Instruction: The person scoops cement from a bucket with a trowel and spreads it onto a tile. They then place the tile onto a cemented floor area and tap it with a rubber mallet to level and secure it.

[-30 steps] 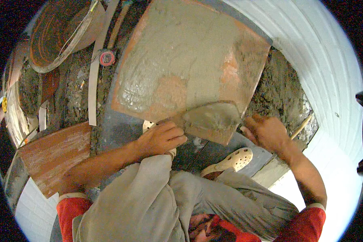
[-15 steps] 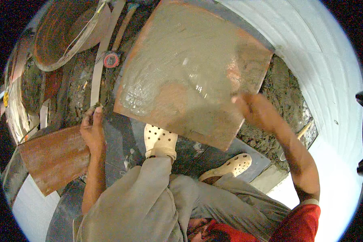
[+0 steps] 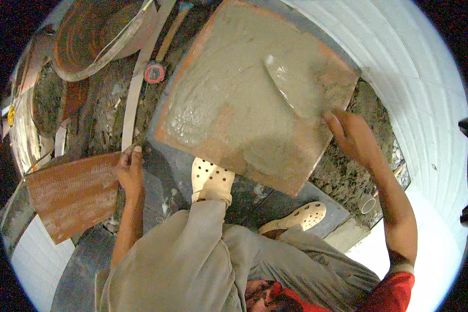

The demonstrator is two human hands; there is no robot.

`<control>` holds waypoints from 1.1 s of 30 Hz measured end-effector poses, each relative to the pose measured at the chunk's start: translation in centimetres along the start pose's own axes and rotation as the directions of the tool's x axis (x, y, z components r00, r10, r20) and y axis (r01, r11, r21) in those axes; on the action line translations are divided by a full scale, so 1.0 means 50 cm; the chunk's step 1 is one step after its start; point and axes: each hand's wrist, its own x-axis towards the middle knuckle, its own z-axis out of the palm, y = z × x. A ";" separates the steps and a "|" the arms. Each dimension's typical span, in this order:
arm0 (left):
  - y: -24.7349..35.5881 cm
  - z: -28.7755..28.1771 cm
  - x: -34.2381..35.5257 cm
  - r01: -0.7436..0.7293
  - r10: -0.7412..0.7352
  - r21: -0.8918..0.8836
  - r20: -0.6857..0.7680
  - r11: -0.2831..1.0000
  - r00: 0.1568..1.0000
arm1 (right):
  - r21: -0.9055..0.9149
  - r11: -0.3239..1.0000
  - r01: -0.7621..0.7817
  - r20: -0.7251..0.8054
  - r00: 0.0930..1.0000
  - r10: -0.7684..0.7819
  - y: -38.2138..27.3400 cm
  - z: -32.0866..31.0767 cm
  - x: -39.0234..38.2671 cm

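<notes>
A large square tile (image 3: pixel 317 171), tilted in my view, lies in front of my feet with grey wet mortar (image 3: pixel 218 73) spread over most of its face. Orange-brown tile surface shows through along the edges. At its right edge, my right hand (image 3: pixel 352 136) is closed around a trowel (image 3: pixel 285 86); the handle is hidden by the fingers, and the shiny blade rests on or just over the mortar. My left hand (image 3: pixel 131 169) has thumb and fingers pinched together at the near end of a long flat strip (image 3: pixel 133 104). What lies between those fingertips is too small to make out.
A tape measure (image 3: pixel 154 73) lies beside the strip, below a hammer-like tool (image 3: pixel 171 31). A round pan (image 3: pixel 101 36) stands at the far left. A brown tile piece (image 3: pixel 75 195) is left of my left hand. Rough mortar (image 3: pixel 353 177) borders a white wall (image 3: pixel 416 93).
My right hand has moved right, and the trowel blade has swung to show more of its face. My left hand has come nearer the strip's end. The whole view has shifted slightly.
</notes>
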 end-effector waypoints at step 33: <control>0.016 -0.038 0.101 0.134 -0.142 -0.079 -0.114 0.988 0.983 | -0.152 0.977 -0.151 -0.075 0.987 0.141 0.050 0.011 -0.114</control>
